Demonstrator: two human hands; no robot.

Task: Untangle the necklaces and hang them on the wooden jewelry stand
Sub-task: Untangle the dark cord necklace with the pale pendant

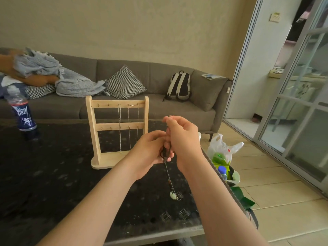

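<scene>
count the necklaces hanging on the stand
3, all from the stand's top rail: left necklace at the middle peg, middle necklace beside it, right necklace by the right post. None looks hidden.

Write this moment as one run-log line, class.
stage: untangling | left hand: grips dark necklace | right hand: pinches its upper end | wooden stand: three chains hung

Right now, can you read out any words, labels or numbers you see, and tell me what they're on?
No text can be read.
Bottle label: white lettering on blue, too blurred.
Wall panel: too small.
Booklet on the sofa arm: too small.
</scene>
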